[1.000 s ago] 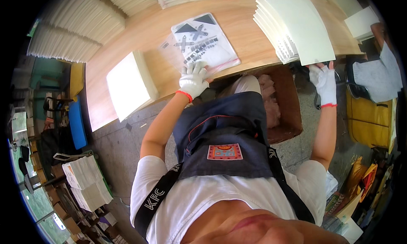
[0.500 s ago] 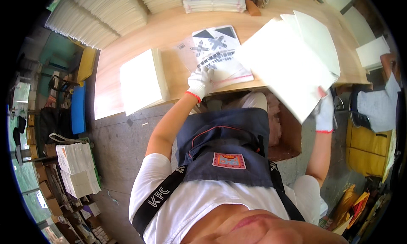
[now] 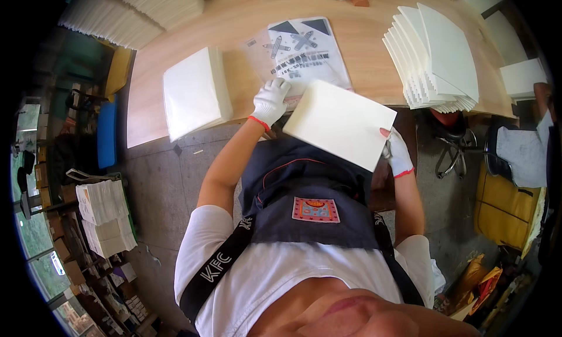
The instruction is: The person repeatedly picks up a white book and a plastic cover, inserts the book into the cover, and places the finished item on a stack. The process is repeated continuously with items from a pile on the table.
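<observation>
Both my hands wear white gloves. My right hand [image 3: 397, 155] is clamped on the lower right edge of a white booklet [image 3: 341, 123], holding it tilted just above the near edge of the wooden table [image 3: 234, 21]. My left hand [image 3: 270, 100] rests flat on a clear printed bag [image 3: 301, 56] lying on the table, just beside the booklet's left corner. To my left a neat white stack [image 3: 193, 91] sits on the table; to my right stands a fanned pile of booklets [image 3: 436, 59].
</observation>
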### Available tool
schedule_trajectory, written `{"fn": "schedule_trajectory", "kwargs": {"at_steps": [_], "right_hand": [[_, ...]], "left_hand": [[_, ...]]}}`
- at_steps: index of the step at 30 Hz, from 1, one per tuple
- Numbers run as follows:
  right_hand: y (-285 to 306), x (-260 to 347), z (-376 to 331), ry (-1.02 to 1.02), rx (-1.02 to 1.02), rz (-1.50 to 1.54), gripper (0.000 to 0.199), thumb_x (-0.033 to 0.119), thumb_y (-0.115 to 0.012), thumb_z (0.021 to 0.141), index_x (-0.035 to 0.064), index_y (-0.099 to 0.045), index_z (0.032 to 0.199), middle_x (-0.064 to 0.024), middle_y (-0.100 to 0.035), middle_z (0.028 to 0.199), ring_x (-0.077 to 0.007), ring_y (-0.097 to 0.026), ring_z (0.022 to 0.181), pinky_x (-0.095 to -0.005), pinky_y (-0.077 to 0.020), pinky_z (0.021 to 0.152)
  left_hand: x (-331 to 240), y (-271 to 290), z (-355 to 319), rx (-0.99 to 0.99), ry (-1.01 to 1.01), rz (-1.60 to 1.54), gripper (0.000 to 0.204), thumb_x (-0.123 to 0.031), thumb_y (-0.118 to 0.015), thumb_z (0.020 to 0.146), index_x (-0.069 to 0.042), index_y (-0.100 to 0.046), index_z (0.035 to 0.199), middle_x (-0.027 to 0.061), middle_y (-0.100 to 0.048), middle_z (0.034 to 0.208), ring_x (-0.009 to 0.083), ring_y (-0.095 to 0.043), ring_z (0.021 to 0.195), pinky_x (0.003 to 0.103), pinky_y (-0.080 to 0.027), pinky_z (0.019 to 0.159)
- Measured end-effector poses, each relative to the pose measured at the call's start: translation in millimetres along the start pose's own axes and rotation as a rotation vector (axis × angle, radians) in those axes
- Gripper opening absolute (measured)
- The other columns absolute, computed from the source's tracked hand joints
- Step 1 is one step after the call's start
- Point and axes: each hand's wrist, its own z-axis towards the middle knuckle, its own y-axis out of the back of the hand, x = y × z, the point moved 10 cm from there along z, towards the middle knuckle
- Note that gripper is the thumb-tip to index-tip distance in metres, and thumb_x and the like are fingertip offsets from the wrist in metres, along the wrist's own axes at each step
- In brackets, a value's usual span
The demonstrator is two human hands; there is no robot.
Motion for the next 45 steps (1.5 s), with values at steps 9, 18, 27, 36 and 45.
{"fn": "schedule_trajectory", "kwargs": {"at_steps": [9, 18, 27, 36, 45], "right_hand": [[-16, -23, 3, 0.051, -0.077, 0.167, 0.039, 0.013, -0.052, 0.088, 0.0027, -0.043, 0.125, -0.0103, -0.056, 0.114, -0.021, -0.059, 0.098, -0.0323, -0.052, 0.077], [-58, -58, -10, 0.022, -0.166, 0.254, 0.017, 0.015, -0.053, 0.09, 0.0086, -0.051, 0.105, -0.0041, -0.058, 0.086, -0.0125, -0.052, 0.047, -0.0226, -0.0395, 0.039], [-97, -36, -43, 0.06, -0.125, 0.13, 0.015, 0.017, -0.053, 0.091, 0.0076, -0.052, 0.103, -0.0056, -0.061, 0.081, -0.0129, -0.056, 0.049, -0.0233, -0.0412, 0.039], [-103, -118, -24, -0.194, -0.124, 0.171, 0.021, 0.014, -0.05, 0.093, 0.0011, -0.051, 0.109, -0.0141, -0.061, 0.096, -0.0241, -0.064, 0.078, -0.035, -0.0581, 0.067], [-138, -138, 30, -0.318, 0.084, 0.246, 0.029, 0.014, -0.039, 0.096, -0.0029, -0.046, 0.118, -0.015, -0.06, 0.094, -0.0253, -0.063, 0.084, -0.0354, -0.0548, 0.075]], "left_hand": [[30, 23, -3, -0.211, 0.079, -0.149, 0.02, -0.005, -0.056, 0.074, -0.013, -0.062, 0.092, 0.0101, -0.06, 0.09, 0.0251, -0.06, 0.08, 0.036, -0.049, 0.071], [6, 42, -20, -0.416, -0.077, -0.41, 0.037, 0.01, -0.047, 0.075, -0.009, -0.057, 0.105, 0.0073, -0.056, 0.08, 0.0172, -0.054, 0.065, 0.028, -0.045, 0.063], [-22, -95, -21, -0.292, 0.347, -2.12, 0.05, -0.004, -0.062, 0.082, -0.009, -0.041, 0.127, 0.0112, -0.056, 0.114, 0.0192, -0.059, 0.092, 0.029, -0.05, 0.078], [-35, -156, -103, -0.226, 0.409, -1.678, 0.035, -0.019, -0.061, 0.085, 0.0, -0.055, 0.114, 0.0081, -0.059, 0.109, 0.0171, -0.059, 0.093, 0.03, -0.05, 0.078], [-2, -185, -114, 0.066, 0.813, -1.739, 0.031, -0.01, -0.048, 0.088, 0.005, -0.053, 0.115, 0.0107, -0.06, 0.108, 0.0181, -0.06, 0.091, 0.032, -0.052, 0.071]]}}
